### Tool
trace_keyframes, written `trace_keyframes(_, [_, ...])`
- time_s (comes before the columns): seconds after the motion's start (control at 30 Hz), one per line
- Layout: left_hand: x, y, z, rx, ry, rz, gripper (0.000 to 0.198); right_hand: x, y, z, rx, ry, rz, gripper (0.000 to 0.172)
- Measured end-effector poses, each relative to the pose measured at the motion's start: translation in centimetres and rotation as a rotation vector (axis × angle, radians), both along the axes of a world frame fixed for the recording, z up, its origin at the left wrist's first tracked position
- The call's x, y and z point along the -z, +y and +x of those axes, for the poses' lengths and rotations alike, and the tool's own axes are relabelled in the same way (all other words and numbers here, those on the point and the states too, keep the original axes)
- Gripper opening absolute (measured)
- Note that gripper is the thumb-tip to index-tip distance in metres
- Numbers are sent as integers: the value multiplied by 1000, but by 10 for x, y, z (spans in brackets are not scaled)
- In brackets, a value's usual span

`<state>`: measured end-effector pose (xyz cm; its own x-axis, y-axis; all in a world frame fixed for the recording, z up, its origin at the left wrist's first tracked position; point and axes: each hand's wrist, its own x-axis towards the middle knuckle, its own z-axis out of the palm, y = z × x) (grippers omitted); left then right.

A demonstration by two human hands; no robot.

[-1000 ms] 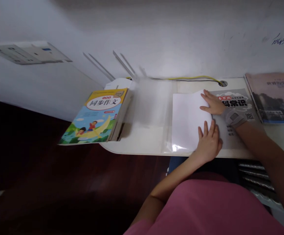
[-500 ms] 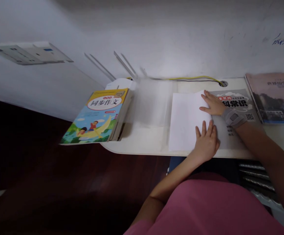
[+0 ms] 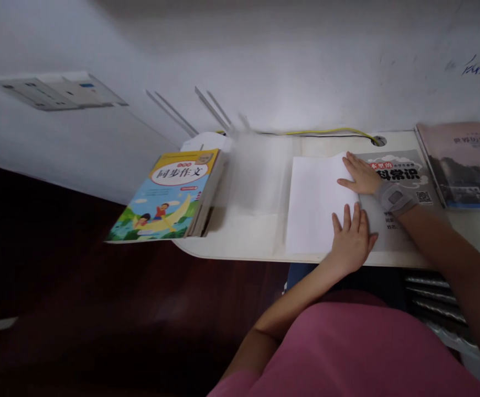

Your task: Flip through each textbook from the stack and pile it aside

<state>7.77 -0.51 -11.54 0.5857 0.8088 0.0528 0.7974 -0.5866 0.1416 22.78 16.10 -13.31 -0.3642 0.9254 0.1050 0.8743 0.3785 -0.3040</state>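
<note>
A booklet lies opened out on the white desk, with a blank white page [image 3: 309, 204] on the left and a grey printed page [image 3: 403, 234] on the right. My left hand [image 3: 352, 238] rests flat near the lower part of the fold, fingers spread and pointing away from me. Above it, my right hand [image 3: 361, 175] lies with fingers stretched leftward across the fold onto the white page. A grey watch [image 3: 393, 198] is on the right wrist. Neither hand grips anything.
On the left, a stack of books topped by a colourful cover [image 3: 165, 198] overhangs the rounded desk edge [image 3: 223, 257]. A pinkish book [image 3: 463, 165] lies to the right. A yellow cable [image 3: 326, 131] runs along the wall into a round hole. A wall socket panel [image 3: 58, 92] is at upper left.
My left thumb has spread a little outward to the right. Both hands otherwise stay in place on the booklet, and the view has shifted slightly.
</note>
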Motion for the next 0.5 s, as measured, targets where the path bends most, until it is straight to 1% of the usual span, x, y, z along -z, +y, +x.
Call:
trace_keyframes(0.23, [-9, 9, -1, -6, 21, -51, 74, -2, -5, -4, -11, -53, 20, 88])
trace_keyframes(0.37, [-6, 13, -1, -12, 27, -51, 75, 0, -4, -5, 5, -36, 27, 90])
trace_keyframes(0.5, [-1, 15, -1, -41, 39, -38, 68, 0, -3, -5, 43, -6, 25, 89])
